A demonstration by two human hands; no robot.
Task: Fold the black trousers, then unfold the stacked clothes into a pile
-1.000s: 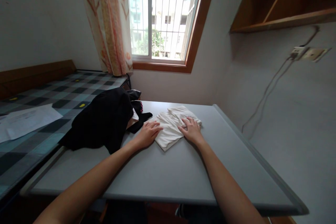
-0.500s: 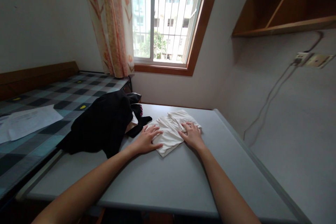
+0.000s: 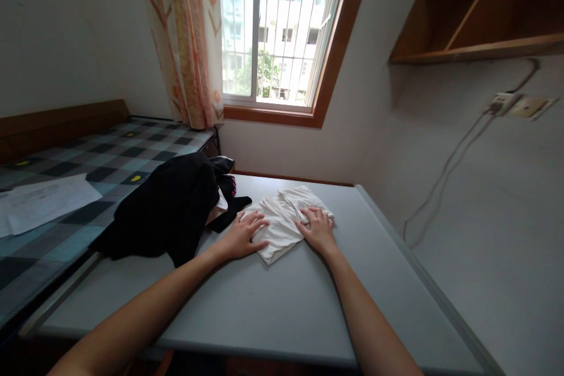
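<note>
Two bare hands press flat on a folded cream cloth [image 3: 282,224] lying on a grey bench [image 3: 273,299] beneath a window [image 3: 273,29]. The left hand [image 3: 242,235] rests open, fingers spread, on the cloth's left edge, with its heel on the bench top; it grips nothing. The right hand [image 3: 318,229] lies open and palm down on the cloth's right part, fingers pointing toward the far side, also gripping nothing. The cloth sits around the middle of the bench's far half, its near corner pointing toward the person. Just left of it, touching or nearly touching its far left edge, a heap of black clothes [image 3: 167,205] spills over the bench's left side, with a bit of pink showing at its far end. Farther left stands a bed [image 3: 66,153] with a checked cover, and a white sheet of paper [image 3: 44,200] lies on it. An orange patterned curtain [image 3: 185,41] hangs at the window's left. A wooden shelf [image 3: 476,12] is fixed to the right wall, above a wall socket [image 3: 520,104] with a trailing cord.
</note>
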